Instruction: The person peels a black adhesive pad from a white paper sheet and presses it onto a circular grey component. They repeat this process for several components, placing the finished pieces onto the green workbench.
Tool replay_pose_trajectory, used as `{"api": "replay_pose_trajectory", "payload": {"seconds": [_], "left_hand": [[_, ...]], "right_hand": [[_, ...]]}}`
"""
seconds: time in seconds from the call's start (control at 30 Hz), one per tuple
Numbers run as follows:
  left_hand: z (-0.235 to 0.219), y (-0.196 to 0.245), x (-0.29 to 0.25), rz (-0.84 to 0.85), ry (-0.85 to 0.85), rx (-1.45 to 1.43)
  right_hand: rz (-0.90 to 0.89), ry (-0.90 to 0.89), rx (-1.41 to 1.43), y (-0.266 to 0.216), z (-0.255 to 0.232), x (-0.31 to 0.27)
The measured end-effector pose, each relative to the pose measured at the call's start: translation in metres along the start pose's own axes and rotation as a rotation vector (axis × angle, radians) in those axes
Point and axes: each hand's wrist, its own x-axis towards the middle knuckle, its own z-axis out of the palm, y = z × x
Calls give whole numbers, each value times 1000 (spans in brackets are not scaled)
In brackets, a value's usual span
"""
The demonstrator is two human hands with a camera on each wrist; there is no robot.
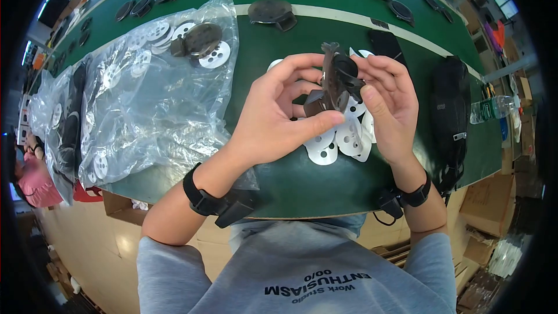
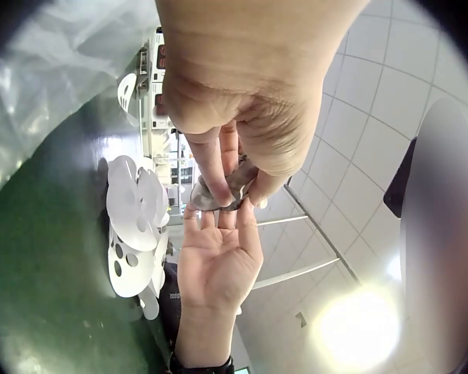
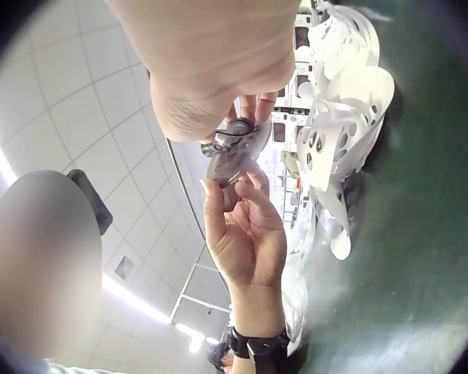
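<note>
Above the front of the green table, both hands hold a dark translucent round plastic part (image 1: pixel 333 84) on edge. My left hand (image 1: pixel 270 119) grips it by the squarish tab at its lower side, thumb across the near face. On the other side, my right hand (image 1: pixel 395 102) pinches at a black round piece (image 1: pixel 347 68) fixed to the part. In the right wrist view this black piece (image 3: pixel 239 127) shows a thin dark loop beside it, under the right fingertips. Beneath the hands lies a loose heap of white discs with holes (image 1: pixel 322 152), partly hidden by the hands.
A big clear plastic bag (image 1: pixel 157 116) with white discs covers the table's left, another dark round part (image 1: pixel 201 40) on it. More such parts, one (image 1: pixel 271 13) nearby, stand farther back. A black pouch (image 1: pixel 450 107) and a water bottle (image 1: pixel 491 109) are at right.
</note>
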Motion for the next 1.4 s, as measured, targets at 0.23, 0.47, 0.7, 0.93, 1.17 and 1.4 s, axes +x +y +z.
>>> {"api": "replay_pose_trajectory", "payload": {"seconds": [0.23, 0.47, 0.7, 0.93, 1.17, 1.4], "left_hand": [[-3, 0, 0, -16, -27, 13], [-3, 0, 1, -3, -35, -66], [-2, -5, 1, -11, 23, -73], [3, -9, 2, -41, 155, 82], [2, -9, -4, -115, -57, 141], [-8, 57, -2, 331, 184, 764]], "right_hand": [[-34, 9, -113, -1, 1, 1], [-194, 3, -440, -5, 3, -2], [-304, -23, -876, -15, 9, -1], [-143, 103, -603, -13, 9, 0], [389, -104, -32, -12, -9, 2], [324, 224, 280, -1, -31, 21]]}}
